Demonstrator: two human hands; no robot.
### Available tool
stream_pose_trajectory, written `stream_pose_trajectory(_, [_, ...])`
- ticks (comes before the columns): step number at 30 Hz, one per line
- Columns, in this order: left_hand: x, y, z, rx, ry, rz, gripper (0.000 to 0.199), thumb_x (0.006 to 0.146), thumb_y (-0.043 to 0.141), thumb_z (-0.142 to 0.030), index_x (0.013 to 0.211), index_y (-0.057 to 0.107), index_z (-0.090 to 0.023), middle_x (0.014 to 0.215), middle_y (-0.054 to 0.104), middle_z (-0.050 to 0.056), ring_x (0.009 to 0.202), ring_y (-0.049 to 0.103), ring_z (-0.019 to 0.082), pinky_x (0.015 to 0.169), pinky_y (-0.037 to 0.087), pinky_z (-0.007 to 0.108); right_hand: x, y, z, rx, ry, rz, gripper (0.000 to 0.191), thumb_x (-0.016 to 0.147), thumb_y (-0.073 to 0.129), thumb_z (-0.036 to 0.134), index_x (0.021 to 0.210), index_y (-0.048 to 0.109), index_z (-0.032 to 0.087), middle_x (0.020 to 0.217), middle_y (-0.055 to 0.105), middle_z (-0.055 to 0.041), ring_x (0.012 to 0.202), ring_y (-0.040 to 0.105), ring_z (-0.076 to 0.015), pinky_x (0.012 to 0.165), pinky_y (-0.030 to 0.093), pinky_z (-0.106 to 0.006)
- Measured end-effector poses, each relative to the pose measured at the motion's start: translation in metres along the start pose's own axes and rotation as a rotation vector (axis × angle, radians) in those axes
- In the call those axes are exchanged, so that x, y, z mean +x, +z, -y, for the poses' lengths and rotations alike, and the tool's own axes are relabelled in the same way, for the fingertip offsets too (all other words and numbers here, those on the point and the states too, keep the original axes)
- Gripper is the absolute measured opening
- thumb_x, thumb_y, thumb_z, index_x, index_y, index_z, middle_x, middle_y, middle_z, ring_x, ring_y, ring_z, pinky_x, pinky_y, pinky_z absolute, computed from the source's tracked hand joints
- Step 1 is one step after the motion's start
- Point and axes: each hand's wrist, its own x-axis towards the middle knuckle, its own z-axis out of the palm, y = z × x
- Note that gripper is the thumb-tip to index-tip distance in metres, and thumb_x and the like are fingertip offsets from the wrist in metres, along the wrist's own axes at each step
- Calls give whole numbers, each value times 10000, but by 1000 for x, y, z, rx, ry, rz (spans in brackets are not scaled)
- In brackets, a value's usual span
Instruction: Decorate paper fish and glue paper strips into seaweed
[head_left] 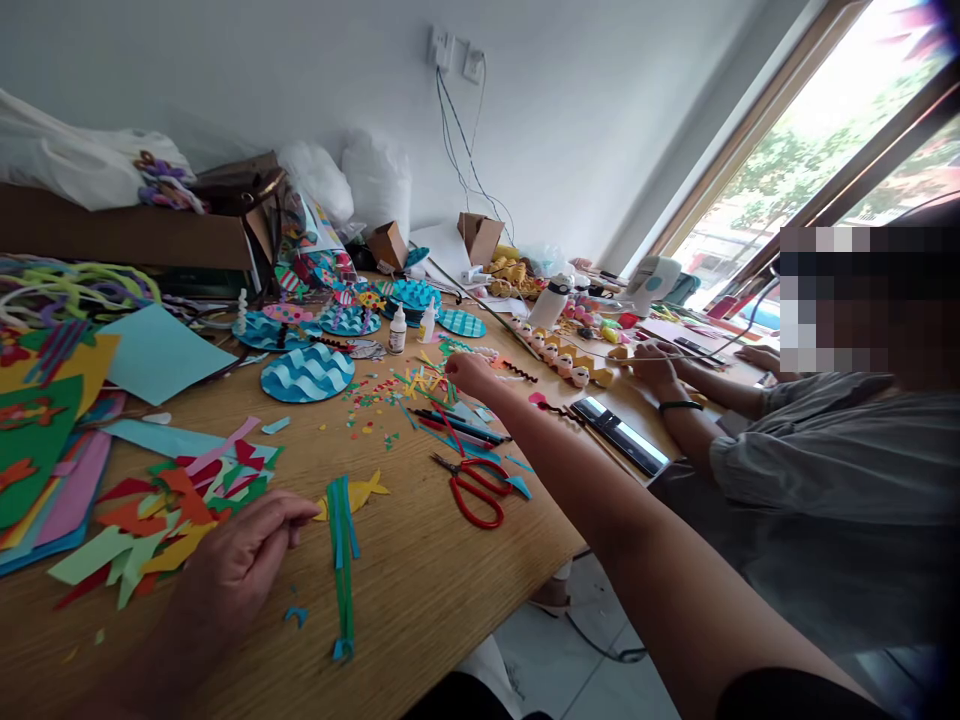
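My left hand (251,545) rests low over the table's left side, fingers curled and pressed together. Its fingertips meet the nose end of a yellow paper fish (367,491); whether they grip it I cannot tell. Green and blue paper strips (343,570) lie across the fish. My right hand (471,378) is stretched far forward, closed, above small paper scraps (424,383); anything inside it is hidden. Below that arm lie red-handled scissors (480,492), apart from both hands, beside several pens (465,428). A blue wavy paper disc (307,374) lies to the left of my right hand.
Coloured paper offcuts (180,510) and paper sheets (71,480) cover the left. Two glue bottles (397,330) stand behind the scraps. At right are a phone (621,437), an egg-carton strip (562,358) and a co-worker's hands (654,367). The table edge (540,570) is near me.
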Motion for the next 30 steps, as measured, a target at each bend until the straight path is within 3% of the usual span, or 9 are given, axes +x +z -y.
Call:
stream_pose_trajectory(5, [-1, 1, 2, -2, 1, 11, 188, 790, 433, -251, 825, 615, -218, 715, 618, -13, 578, 580, 106, 550, 465, 161, -12, -10, 26, 41, -122, 50, 235, 719, 489, 169, 860, 674, 200, 860, 670, -18, 774, 572, -148, 640, 380, -213])
stream_pose_trajectory(10, [-1, 0, 1, 10, -17, 31, 203, 787, 422, -258, 828, 615, -207, 716, 621, -2, 589, 584, 116, 562, 468, 180, -9, -4, 46, 56, -195, 39, 353, 742, 529, 262, 1082, 597, 195, 1076, 622, -40, 964, 542, -172, 764, 394, -220])
stream_pose_trajectory(13, [0, 0, -1, 17, -33, 27, 224, 778, 402, -270, 802, 616, -206, 682, 618, 5, 576, 583, 130, 545, 466, 198, 4, 1, 46, 40, -168, 53, 380, 736, 547, 246, 1107, 584, 170, 1132, 594, -78, 1011, 528, -196, 794, 399, -240])
stream_pose_trajectory(19, [3, -1, -6, 24, -16, 16, 217, 766, 400, -252, 773, 615, -220, 663, 616, 4, 562, 579, 137, 530, 460, 206, 31, 5, 41, 21, -84, 100, 299, 754, 521, 188, 1031, 632, 174, 1021, 647, -54, 870, 585, -155, 661, 419, -191])
stream_pose_trajectory(30, [8, -1, -6, 15, 21, 57, 220, 773, 396, -213, 783, 615, -225, 689, 638, -11, 560, 590, 121, 524, 462, 187, 49, 1, 52, -93, -130, 214, 219, 730, 612, 227, 929, 662, 149, 973, 643, -75, 907, 577, -210, 698, 445, -242])
